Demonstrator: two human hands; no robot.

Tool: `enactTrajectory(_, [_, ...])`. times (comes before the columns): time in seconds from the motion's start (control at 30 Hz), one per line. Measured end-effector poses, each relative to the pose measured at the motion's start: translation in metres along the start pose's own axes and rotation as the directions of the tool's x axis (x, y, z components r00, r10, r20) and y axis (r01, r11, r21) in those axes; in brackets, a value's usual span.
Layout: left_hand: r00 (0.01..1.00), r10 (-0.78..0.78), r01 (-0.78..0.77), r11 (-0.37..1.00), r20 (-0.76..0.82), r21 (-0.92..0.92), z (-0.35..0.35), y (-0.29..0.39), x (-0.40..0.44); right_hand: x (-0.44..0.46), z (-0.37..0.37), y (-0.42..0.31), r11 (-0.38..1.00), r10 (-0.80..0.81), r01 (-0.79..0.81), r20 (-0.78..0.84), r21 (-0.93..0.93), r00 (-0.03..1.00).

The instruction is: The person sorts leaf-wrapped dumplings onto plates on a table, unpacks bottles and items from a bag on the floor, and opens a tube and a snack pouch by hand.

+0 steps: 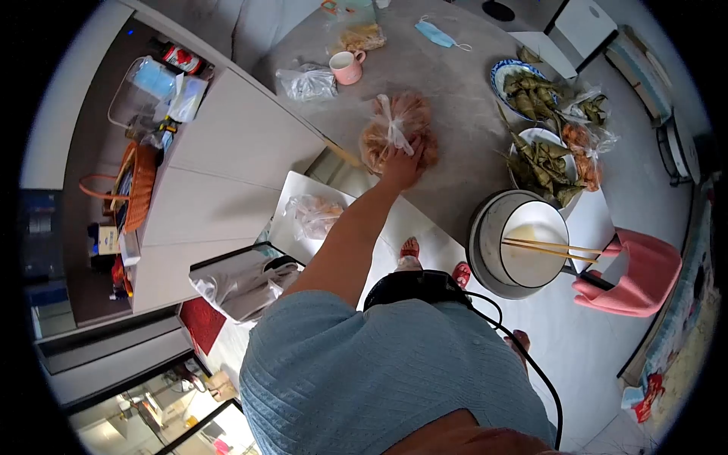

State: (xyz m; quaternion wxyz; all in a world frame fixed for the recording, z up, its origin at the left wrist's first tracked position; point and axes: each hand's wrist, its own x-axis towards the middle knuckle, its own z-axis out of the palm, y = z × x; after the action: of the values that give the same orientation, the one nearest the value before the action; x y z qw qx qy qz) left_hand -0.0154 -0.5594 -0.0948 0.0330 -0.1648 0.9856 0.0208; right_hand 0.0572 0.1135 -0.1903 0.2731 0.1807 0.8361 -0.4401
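Note:
My left hand (402, 164) reaches out and lies on the near side of a knotted clear plastic bag (374, 144) with orange-brown contents that I cannot make out. Its fingers are spread over the plastic. The bag sits on the grey table (455, 152), its tied white handles on top. What looks like part of my right hand (521, 343) shows low beside my blue shirt, its fingers mostly hidden. Beyond the bag stand a pink mug (346, 68) and a crumpled clear bag (307, 82).
Leaf-wrapped dumplings fill a blue-rimmed bowl (497, 80) and a white bowl (516, 168) on the right. Chopsticks (550, 247) rest across a large white pot (531, 267) near the table's edge. A blue face mask (434, 34) lies farther back. A pink-covered chair (644, 277) stands right.

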Motion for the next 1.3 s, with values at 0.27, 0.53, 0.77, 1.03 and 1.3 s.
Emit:
enactTrajectory(0.27, [0.988,0.082,-0.078,0.996,-0.131,0.036,0.001,-0.008,0.0,-0.029,0.064,-0.016,0.986,-0.022,0.044,0.139,-0.16,0.99])
enactTrajectory(0.53, [0.999,0.019,-0.018,0.999,-0.05,0.035,-0.021,-0.039,-0.003,-0.03,0.077,-0.102,0.99,0.085,-0.085,0.0,0.109,0.996])
enactTrajectory(0.77, [0.912,0.146,-0.291,0.888,-0.382,-0.355,-0.072,-0.019,-0.013,-0.024,0.053,-0.203,0.847,-0.086,0.111,-0.073,0.52,0.994])
enactTrajectory(1.03, [0.755,0.437,0.475,0.151,0.489,-0.867,-0.115,0.111,-0.035,-0.009,0.039,-0.281,0.766,-0.241,0.198,-0.013,0.611,0.97])
enactTrajectory(1.3, [0.725,0.439,0.47,0.247,0.531,-0.847,-0.116,0.16,-0.032,0.026,0.029,-0.273,0.871,-0.337,0.277,0.082,0.405,0.938])
